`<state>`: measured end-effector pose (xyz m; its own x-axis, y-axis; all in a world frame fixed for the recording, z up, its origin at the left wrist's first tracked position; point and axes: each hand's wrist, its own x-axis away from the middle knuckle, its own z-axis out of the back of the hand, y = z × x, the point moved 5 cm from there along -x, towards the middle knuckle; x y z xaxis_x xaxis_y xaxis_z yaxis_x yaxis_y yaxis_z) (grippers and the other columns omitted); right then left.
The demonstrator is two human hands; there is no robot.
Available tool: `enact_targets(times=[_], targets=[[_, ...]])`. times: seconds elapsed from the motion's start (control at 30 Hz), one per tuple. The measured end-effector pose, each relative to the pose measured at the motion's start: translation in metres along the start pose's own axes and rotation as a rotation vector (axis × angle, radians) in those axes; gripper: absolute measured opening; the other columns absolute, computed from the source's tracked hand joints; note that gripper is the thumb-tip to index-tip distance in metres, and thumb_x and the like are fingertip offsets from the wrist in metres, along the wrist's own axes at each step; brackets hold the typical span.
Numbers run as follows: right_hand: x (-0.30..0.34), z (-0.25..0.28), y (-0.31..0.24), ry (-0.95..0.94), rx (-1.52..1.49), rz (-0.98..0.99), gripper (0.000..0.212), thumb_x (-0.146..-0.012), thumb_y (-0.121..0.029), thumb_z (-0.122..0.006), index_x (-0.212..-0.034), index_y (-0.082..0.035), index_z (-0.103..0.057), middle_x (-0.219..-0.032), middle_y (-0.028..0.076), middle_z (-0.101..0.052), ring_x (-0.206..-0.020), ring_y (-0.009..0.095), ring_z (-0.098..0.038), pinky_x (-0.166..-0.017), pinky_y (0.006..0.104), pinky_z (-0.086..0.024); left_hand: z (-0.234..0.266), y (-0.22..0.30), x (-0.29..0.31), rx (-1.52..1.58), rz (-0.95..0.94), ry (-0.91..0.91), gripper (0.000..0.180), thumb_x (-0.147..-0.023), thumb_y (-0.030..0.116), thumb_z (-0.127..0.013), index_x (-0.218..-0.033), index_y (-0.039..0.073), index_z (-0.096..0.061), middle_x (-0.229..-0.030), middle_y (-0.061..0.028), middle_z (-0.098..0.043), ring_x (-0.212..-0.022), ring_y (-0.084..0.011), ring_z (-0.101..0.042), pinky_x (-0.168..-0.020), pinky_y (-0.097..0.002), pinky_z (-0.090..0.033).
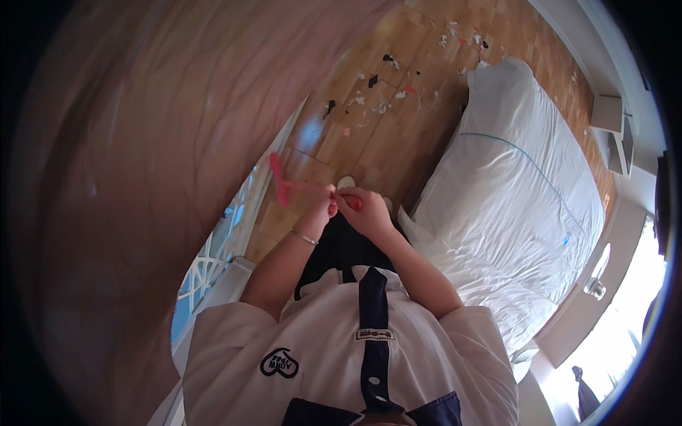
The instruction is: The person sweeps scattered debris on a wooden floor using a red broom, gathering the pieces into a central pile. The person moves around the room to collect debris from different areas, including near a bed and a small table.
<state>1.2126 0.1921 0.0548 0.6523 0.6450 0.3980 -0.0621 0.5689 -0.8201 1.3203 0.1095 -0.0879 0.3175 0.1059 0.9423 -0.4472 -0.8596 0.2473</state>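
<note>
In front of my waist, both hands are closed around a pink-red T-shaped tool that looks like a small squeegee. Its crosswise head juts out to the left, and a thin handle runs from it into my fists. My left hand wraps the handle nearer the head, a bracelet on that wrist. Right beside it, my right hand grips the other end, where a red piece shows between the fingers. Most of the handle is hidden by my hands. The head is slightly blurred, so its exact kind is unclear.
Scattered paper and plastic scraps in white, black and pink lie on the wooden floor. A bed with a rumpled white cover stands to my right. A blurred brown surface fills the left, close up. Small cabinets line the far-right wall.
</note>
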Motion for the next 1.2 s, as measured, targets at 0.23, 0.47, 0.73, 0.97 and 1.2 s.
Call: enact_targets(times=[0.23, 0.47, 0.73, 0.97, 1.2], targets=[[-0.021, 0.031, 0.015, 0.183, -0.028, -0.092, 0.021, -0.077, -0.025, -0.065, -0.092, -0.011, -0.069, -0.077, 0.015, -0.066, -0.074, 0.032, -0.064, -0.067, 0.0358, -0.051, -0.062, 0.03, -0.016, -0.06, -0.069, -0.258, 0.026, -0.081, 0.015, -0.052, -0.058, 0.016, -0.038, -0.052, 0.002, -0.038, -0.04, -0.0094, -0.034, -0.038, -0.0231, -0.025], [0.003, 0.086, -0.006, 0.37, 0.242, -0.049, 0.019, -0.077, -0.024, -0.065, -0.093, -0.014, -0.067, -0.064, 0.011, -0.061, -0.059, 0.029, -0.061, -0.055, 0.0366, -0.049, -0.144, 0.033, -0.031, -0.08, -0.169, -0.293, 0.022, -0.081, 0.016, -0.054, -0.061, 0.011, -0.046, -0.052, -0.0006, -0.045, -0.04, -0.0113, -0.041, -0.04, -0.0237, -0.032], [0.063, 0.115, -0.045, 0.231, 0.269, 0.213, 0.015, -0.074, -0.016, -0.066, -0.089, -0.012, -0.064, -0.056, 0.007, -0.056, -0.05, 0.024, -0.058, -0.049, 0.0346, -0.046, -0.151, 0.0, 0.045, -0.032, -0.199, -0.343, 0.025, -0.084, 0.021, -0.051, -0.063, 0.01, -0.046, -0.051, -0.0017, -0.046, -0.04, -0.0116, -0.044, -0.038, -0.025, -0.032], [0.048, 0.119, 0.021, 0.033, -0.057, -0.064, 0.021, -0.08, -0.018, -0.065, -0.098, -0.007, -0.067, -0.069, 0.011, -0.064, -0.059, 0.022, -0.061, -0.056, 0.0297, -0.048, -0.107, -0.064, 0.0, -0.02, 0.01, -0.035, 0.024, -0.082, 0.02, -0.053, -0.064, 0.007, -0.046, -0.05, -0.0041, -0.047, -0.034, -0.0131, -0.042, -0.033, -0.0239, -0.032], [0.014, 0.112, 0.121, -0.241, -0.099, -0.144, 0.025, -0.08, -0.022, -0.064, -0.102, -0.011, -0.067, -0.078, 0.01, -0.066, -0.069, 0.023, -0.062, -0.064, 0.0317, -0.05, -0.104, -0.115, -0.062, 0.003, 0.002, 0.094, 0.021, -0.081, 0.023, -0.053, -0.066, 0.009, -0.051, -0.054, -0.0037, -0.049, -0.041, -0.0146, -0.047, -0.038, -0.0259, -0.038]])
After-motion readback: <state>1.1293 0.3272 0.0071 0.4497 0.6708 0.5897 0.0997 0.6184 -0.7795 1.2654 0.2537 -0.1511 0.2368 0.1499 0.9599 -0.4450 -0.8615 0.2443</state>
